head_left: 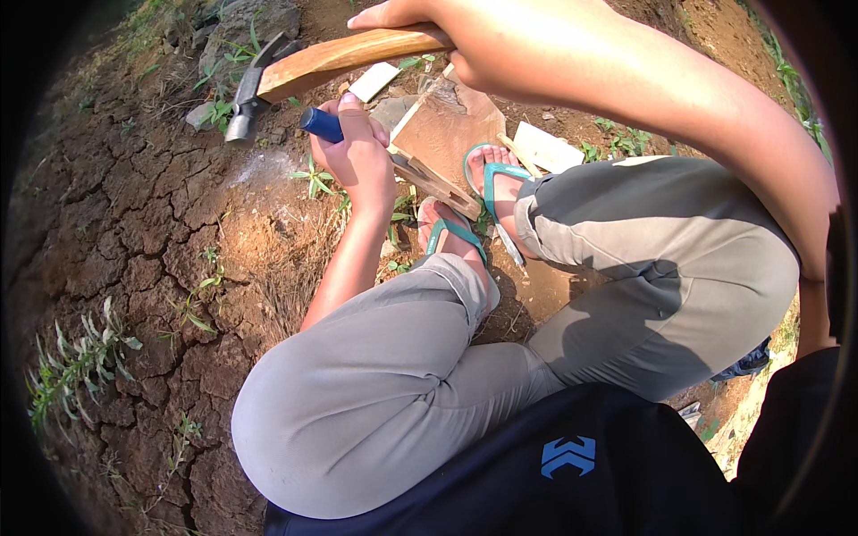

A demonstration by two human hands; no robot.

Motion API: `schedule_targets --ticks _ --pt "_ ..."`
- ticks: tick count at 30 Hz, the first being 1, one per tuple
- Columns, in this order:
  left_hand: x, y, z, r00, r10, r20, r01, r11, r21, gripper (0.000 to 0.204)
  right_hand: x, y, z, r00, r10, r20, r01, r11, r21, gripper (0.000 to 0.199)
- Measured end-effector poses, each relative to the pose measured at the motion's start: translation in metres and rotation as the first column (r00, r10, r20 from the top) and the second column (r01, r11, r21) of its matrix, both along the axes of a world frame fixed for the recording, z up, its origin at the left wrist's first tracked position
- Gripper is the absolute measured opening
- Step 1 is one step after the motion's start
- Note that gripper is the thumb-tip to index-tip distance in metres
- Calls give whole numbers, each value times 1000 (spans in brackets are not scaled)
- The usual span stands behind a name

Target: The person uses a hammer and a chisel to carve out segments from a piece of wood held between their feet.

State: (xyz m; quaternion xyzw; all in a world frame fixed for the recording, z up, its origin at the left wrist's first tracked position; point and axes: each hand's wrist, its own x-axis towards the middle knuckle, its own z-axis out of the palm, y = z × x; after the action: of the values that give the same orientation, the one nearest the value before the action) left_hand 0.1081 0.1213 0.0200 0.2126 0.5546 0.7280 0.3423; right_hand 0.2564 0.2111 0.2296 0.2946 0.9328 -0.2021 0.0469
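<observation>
Chisel (322,124), blue-handled, sits clenched in our left hand (359,154), tip on the wooden piece (447,134) pinned underfoot on cracked soil. Right hand (465,36) grips the hammer (295,67), head poised just above the chisel's butt. Striking step, we judge; next calls for a square blow.

No packages, labels, signs or screens are visible.
</observation>
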Motion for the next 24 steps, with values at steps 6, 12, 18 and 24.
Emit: schedule_targets --ticks 6,12,18,24 --pt "-6 -4 -9 998 -46 -38 48 996 74 18 3 -10 -6 1000 -4 -30 5 1000 14 31" --pt "-8 -2 -14 999 -50 -19 52 990 129 16 -2 -6 -7 999 18 30 -17 999 -50 34" --pt "-9 -3 -6 998 -11 -54 15 997 76 20 -7 -3 4 999 15 30 -12 996 -90 33" --pt "-9 -1 -7 998 -10 -67 12 999 37 21 -6 -9 14 1000 1 23 0 999 -51 33"
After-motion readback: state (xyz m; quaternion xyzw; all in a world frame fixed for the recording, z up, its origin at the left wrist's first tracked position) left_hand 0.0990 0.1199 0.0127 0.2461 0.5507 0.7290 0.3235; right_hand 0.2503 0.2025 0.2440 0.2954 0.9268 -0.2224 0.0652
